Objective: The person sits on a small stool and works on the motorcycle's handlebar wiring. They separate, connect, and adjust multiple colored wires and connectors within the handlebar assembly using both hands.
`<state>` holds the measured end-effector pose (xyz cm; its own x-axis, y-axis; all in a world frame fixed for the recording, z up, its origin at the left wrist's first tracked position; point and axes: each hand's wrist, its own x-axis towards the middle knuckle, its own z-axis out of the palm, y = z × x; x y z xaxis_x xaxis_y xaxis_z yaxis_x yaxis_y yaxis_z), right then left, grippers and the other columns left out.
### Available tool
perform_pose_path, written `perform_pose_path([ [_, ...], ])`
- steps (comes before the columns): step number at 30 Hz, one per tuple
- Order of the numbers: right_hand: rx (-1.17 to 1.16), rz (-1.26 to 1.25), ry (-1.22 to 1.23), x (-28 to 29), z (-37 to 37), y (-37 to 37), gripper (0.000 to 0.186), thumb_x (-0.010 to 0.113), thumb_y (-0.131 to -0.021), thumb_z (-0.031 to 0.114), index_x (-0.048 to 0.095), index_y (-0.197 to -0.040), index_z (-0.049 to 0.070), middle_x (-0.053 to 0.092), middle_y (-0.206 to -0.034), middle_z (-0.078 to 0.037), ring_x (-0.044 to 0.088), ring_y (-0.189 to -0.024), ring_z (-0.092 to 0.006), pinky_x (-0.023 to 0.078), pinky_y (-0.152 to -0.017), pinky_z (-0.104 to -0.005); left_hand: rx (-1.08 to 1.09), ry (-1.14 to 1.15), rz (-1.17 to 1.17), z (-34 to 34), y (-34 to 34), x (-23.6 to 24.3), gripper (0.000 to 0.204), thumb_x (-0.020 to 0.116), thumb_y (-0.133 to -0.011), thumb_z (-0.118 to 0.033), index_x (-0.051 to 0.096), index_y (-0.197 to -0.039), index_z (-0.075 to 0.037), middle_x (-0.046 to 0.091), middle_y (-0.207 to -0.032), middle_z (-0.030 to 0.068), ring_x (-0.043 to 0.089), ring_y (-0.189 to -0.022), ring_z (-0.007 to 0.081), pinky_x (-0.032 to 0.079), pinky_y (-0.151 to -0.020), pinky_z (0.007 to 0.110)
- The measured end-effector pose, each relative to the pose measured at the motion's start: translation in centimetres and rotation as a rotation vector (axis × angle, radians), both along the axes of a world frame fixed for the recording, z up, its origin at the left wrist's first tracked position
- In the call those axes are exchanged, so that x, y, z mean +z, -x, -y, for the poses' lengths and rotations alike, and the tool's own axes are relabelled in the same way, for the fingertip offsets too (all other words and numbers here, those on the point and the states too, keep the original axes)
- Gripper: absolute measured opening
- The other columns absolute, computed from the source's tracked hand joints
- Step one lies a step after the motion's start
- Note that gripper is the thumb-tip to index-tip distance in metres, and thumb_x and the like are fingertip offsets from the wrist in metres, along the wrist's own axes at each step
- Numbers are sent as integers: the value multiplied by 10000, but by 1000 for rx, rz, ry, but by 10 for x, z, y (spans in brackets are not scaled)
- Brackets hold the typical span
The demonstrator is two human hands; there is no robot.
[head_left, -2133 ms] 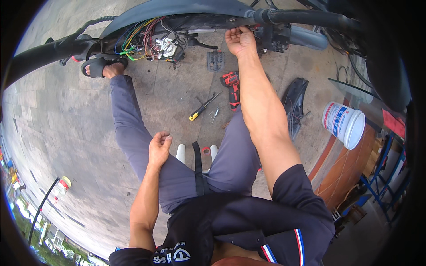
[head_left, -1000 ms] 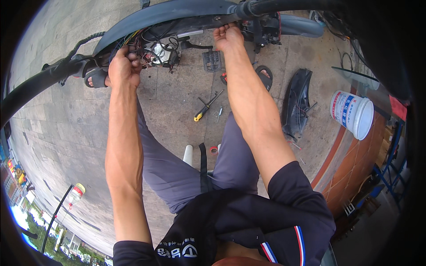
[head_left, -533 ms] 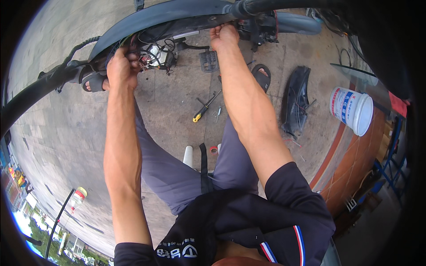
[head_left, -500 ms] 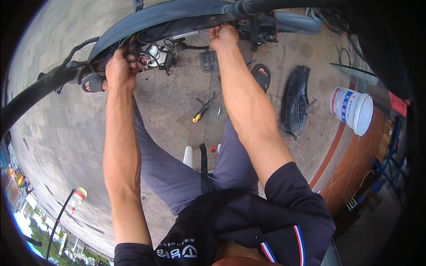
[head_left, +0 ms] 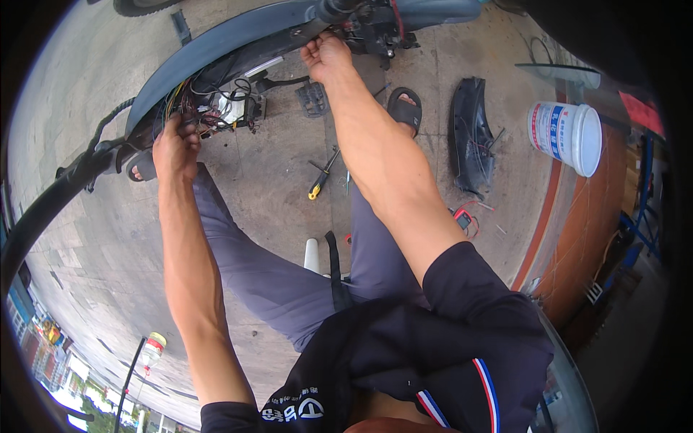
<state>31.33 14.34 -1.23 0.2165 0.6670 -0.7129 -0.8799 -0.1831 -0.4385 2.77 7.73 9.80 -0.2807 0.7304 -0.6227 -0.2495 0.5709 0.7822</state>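
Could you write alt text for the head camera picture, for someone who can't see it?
Seen from above, a seated person's left hand reaches into a tangle of coloured wires under a scooter's grey panel, while the right hand grips near the handlebar. A screwdriver lies on the concrete.

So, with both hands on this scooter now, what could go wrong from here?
The left hand is deep in the loose wire bundle; a tug could perhaps pull a connector free. The right hand grips the frame overhead and might slip. The screwdriver lies between the feet, easy to step on.
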Motion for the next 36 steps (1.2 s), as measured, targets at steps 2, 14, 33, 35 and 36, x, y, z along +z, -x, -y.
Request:
perform_pose_path([
  [2, -5, -25, -2, 0, 2, 0, 162, 588, -948, 171, 563, -798, 116, 525, -683, 24, 539, -591, -123, 527, -583, -344, -20, 19, -74, 2, -2, 5, 266, 583, -960, -251, 619, -1019, 5, 609, -715, 58, 531, -532, 127, 410, -474, 244],
  [14, 26, 272, 155, -9, -19, 18, 155, 577, -828, 44, 598, -980, 28, 654, -890, -120, 641, -733, -218, 522, -620, -371, -308, -28, -266, 77, -17, 63, 329, 582, -967, -245, 583, -1161, 21, 653, -920, 85, 581, -672, 100, 452, -601, 208],
  [33, 31, -69, 19, 3, 2, -2, 79, 570, -945, 142, 596, -888, 94, 569, -800, -8, 576, -708, -149, 553, -720, -389, -1, 323, -159, 270, 46, 20, 257, 606, -953, -222, 598, -1115, -22, 675, -887, 76, 631, -669, 125, 512, -566, 227],
  [35, 57, -92, -1, 0, 1, -3, 95, 569, -948, 151, 591, -870, 103, 569, -789, -1, 575, -706, -150, 550, -724, -386, -3, 318, -143, 271, 42, 19, 255, 608, -953, -220, 599, -1114, -23, 674, -889, 77, 634, -673, 127, 513, -566, 227],
  [36, 67, -97, 2, -2, 1, -4, 103, 569, -949, 156, 588, -861, 107, 569, -784, 2, 575, -705, -150, 549, -726, -384, -5, 313, -133, 271, 41, 18, 253, 608, -953, -219, 599, -1114, -24, 674, -891, 78, 636, -676, 128, 514, -567, 227],
])
